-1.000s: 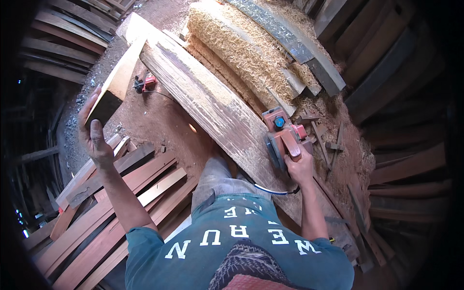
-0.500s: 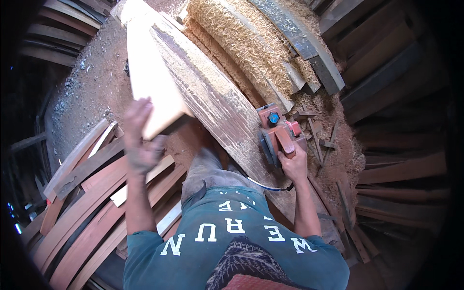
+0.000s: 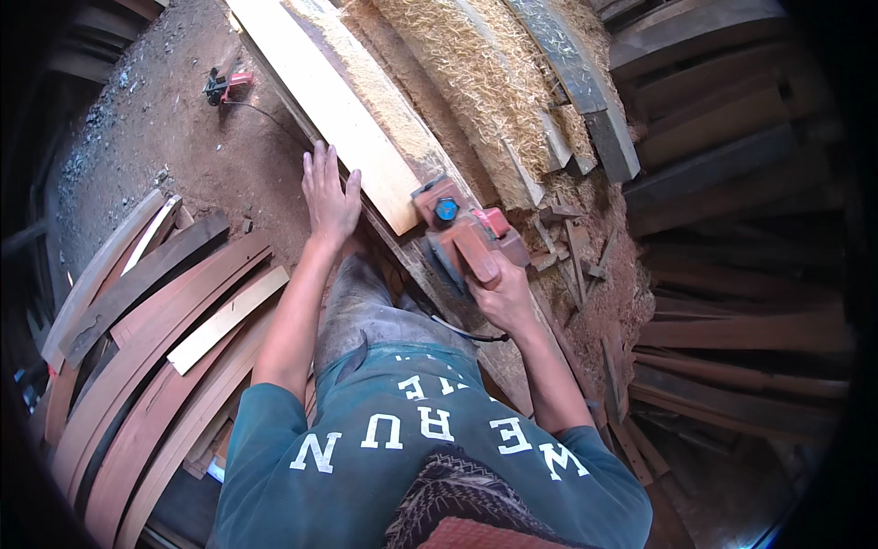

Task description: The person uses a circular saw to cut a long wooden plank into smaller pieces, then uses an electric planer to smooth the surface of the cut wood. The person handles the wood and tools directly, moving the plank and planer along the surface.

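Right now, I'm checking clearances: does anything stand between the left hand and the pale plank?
Nothing visible: the left hand is at the left edge of the pale plank. The planer, in the right hand, is at the plank's near end.

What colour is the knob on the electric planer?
Blue; the knob shows best in the head view.

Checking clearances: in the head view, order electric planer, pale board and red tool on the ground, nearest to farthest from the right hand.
1. Electric planer, in the right hand.
2. Pale board, ahead-left.
3. Red tool, left of the pale board.
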{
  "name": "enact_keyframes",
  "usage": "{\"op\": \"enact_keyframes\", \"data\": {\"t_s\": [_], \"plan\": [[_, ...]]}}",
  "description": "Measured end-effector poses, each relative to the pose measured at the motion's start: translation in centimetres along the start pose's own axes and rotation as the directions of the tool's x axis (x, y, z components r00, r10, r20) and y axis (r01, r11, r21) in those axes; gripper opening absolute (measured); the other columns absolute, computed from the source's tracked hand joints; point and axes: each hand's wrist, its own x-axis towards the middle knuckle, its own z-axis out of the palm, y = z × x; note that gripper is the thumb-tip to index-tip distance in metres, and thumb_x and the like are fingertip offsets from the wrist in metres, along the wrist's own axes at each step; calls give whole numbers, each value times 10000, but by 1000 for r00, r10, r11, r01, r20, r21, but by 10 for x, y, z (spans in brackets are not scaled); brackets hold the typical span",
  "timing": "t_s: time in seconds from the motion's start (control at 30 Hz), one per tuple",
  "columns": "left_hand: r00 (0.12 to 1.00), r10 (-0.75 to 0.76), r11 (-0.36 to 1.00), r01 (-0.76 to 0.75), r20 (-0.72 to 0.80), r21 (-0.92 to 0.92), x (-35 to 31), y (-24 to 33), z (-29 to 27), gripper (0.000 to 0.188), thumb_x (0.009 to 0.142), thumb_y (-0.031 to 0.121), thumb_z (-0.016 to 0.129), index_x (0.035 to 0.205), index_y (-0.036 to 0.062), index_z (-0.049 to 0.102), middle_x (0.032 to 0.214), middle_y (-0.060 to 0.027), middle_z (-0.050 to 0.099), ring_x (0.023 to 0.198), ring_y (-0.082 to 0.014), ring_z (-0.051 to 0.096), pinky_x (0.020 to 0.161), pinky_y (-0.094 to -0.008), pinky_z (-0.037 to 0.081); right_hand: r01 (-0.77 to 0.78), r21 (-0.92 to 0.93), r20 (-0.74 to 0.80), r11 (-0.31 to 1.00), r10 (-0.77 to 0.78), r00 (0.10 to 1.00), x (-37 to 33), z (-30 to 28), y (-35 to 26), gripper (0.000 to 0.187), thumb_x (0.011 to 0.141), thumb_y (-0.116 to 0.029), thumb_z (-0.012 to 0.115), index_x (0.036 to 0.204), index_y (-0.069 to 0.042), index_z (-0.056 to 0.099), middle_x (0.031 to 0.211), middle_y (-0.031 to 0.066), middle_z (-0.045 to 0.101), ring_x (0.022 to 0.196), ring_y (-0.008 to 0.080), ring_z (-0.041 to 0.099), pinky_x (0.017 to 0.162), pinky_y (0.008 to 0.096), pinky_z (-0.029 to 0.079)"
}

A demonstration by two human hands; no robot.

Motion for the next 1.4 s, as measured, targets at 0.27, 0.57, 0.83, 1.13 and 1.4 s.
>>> {"op": "enact_keyframes", "data": {"t_s": [0.27, 0.57, 0.83, 1.13, 1.4], "plan": [[990, 36, 999, -36, 137, -2, 19, -4, -34, 549, 1028, 221, 657, 1541, 48, 567, 1707, -191, 407, 1603, -447, 307, 1279, -616, 285, 26, -24, 3, 999, -26, 1000, 37, 38, -8, 240, 844, -83, 753, 1063, -3, 695, 936, 278, 744, 958, 474, 749, 807, 482, 598], [995, 91, 967, -98, -39, -235, 28, 8, -71, 520, 943, 48, 676, 1454, 28, 583, 1510, -210, 552, 1451, -425, 478, 1249, -529, 374, 82, -132, 41, 988, -77, 996, 148, 76, -86, 201, 870, -65, 747, 1043, 24, 700, 903, 256, 740, 924, 343, 795, 830, 415, 596], [947, 254, 902, -160, 194, -400, 33, -1, -101, 438, 817, -42, 654, 1254, -27, 682, 1334, -222, 662, 1223, -411, 642, 1070, -483, 541, 143, -170, 57, 975, -135, 989, 314, 150, -192, 202, 824, -101, 700, 993, 10, 709, 939, 333, 731, 962, 521, 721, 868, 559, 576], [819, 155, 979, -54, 553, -195, 72, -38, -90, 878, 825, -61, 622, 1650, 197, 467, 1776, -193, 254, 1077, -370, 634, 958, -479, 566, 273, -314, 196, 909, -219, 956, 493, 225, -349, 197, 934, -94, 605, 1006, -34, 778, 919, 249, 793, 899, 346, 802, 860, 495, 643], [831, 168, 986, -135, 529, -101, 75, -48, -85, 913, 859, -64, 627, 1654, 359, 472, 1750, -243, 269, 1403, -488, 519, 1075, -553, 482, 503, -315, 151, 805, -480, 864, 634, 288, -405, 280, 953, -276, 656, 1162, -163, 805, 934, 188, 800, 875, 346, 786, 808, 455, 614]]}}
